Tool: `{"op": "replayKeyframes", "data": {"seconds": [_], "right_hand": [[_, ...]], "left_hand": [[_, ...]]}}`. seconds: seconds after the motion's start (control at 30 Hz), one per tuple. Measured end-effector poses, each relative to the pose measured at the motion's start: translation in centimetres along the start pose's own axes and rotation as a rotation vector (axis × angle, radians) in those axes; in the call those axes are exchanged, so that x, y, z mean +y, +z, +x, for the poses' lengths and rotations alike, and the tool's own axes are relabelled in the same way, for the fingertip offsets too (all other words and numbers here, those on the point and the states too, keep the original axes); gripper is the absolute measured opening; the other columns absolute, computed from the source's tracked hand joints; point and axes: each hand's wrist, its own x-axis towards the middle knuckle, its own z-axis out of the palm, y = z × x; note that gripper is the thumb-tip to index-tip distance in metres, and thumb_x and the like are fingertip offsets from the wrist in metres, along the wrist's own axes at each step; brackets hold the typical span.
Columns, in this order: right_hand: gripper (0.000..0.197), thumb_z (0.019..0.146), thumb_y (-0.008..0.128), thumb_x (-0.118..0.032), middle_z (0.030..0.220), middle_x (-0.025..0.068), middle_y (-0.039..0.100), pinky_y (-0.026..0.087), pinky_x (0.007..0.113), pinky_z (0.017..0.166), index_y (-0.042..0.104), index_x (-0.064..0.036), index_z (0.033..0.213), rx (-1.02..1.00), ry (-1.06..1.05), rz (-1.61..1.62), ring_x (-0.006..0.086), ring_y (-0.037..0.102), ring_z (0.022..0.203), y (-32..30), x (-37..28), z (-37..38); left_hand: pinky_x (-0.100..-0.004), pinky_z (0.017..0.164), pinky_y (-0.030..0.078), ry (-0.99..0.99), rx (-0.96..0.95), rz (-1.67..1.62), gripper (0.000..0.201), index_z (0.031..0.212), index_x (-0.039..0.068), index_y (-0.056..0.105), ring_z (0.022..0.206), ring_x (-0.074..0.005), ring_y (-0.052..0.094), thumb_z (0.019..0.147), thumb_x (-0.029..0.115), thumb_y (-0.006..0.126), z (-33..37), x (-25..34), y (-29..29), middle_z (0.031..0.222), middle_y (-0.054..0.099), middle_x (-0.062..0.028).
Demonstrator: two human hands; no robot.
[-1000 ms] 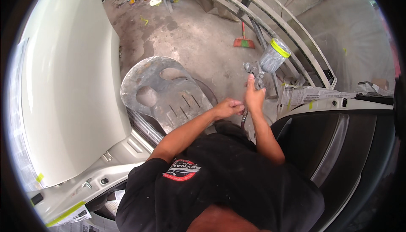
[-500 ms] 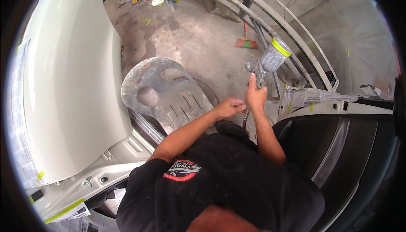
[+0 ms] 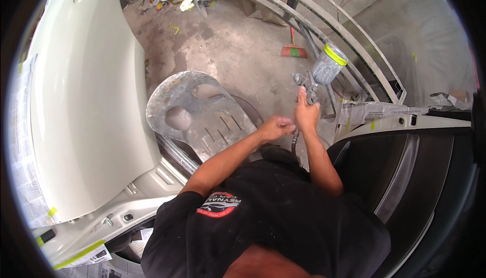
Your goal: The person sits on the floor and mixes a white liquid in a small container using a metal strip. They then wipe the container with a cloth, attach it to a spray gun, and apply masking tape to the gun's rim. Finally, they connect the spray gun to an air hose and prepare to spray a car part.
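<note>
My right hand (image 3: 307, 112) grips the handle of a spray gun (image 3: 299, 79), its thumb up along the back of the gun. The gun's clear cup (image 3: 327, 71), smeared grey inside and ringed with yellow-green tape, tilts to the upper right. An air hose (image 3: 294, 144) hangs below the handle. My left hand (image 3: 277, 128) is closed in a pinch right beside the base of the handle. Whatever is between its fingertips is too small to make out.
At left stands a pale car door panel (image 3: 96, 106) edged with newspaper. A dusty grey chair (image 3: 195, 113) is ahead of me. A black-trimmed door (image 3: 400, 171) lies close on my right. Farther off are a metal frame (image 3: 349, 35) and a broom (image 3: 293, 51).
The view has shifted very slightly. Both hands and the spray gun keep nearly the same position and grip.
</note>
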Motion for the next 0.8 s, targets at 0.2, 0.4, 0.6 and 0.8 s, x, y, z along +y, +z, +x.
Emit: {"op": "replayKeyframes", "data": {"seconds": [0.2, 0.4, 0.6, 0.8], "right_hand": [[0.068, 0.093, 0.060, -0.063, 0.075, 0.0176, 0.064, 0.048, 0.046, 0.078, 0.071, 0.0024, 0.080, 0.008, -0.033, -0.005, 0.0306, 0.063, 0.077, 0.0, -0.2, -0.5], [0.060, 0.095, 0.064, -0.055, 0.059, 0.0064, 0.057, 0.046, 0.037, 0.049, 0.062, 0.0004, 0.073, 0.000, -0.065, 0.131, 0.0183, 0.058, 0.051, 0.6, 0.7, -0.8], [0.050, 0.095, 0.068, -0.047, 0.060, 0.0049, 0.058, 0.045, 0.032, 0.041, 0.061, 0.0018, 0.084, -0.138, 0.013, 0.218, 0.0150, 0.058, 0.045, 1.2, 0.3, -2.3], [0.034, 0.097, 0.067, -0.031, 0.061, 0.0044, 0.058, 0.044, 0.032, 0.041, 0.062, 0.0017, 0.090, -0.212, -0.015, 0.278, 0.0146, 0.059, 0.046, 1.5, 0.2, -2.9]], "left_hand": [[-0.0267, 0.080, 0.049, 0.056, -0.016, 0.006, 0.025, 0.102, -0.002, 0.070, 0.082, -0.0078, 0.060, 0.103, 0.020, 0.059, -0.5, 0.0, 0.1, 0.088, 0.068, 0.0012], [-0.0317, 0.080, 0.050, 0.198, 0.258, 0.670, 0.023, 0.116, 0.010, 0.072, 0.079, -0.0170, 0.064, 0.099, 0.023, 0.063, -2.2, 2.7, -2.1, 0.084, 0.070, -0.0077], [-0.0451, 0.106, 0.042, 0.698, 0.402, 0.929, 0.029, 0.119, 0.017, 0.072, 0.131, -0.0369, 0.051, 0.091, 0.025, 0.069, -2.0, 14.6, -3.5, 0.135, 0.062, -0.0094], [-0.0442, 0.107, 0.042, 0.656, 0.140, 0.869, 0.023, 0.110, 0.014, 0.073, 0.134, -0.0325, 0.048, 0.088, 0.021, 0.074, -0.3, 16.6, -4.1, 0.122, 0.068, -0.0053]]}}
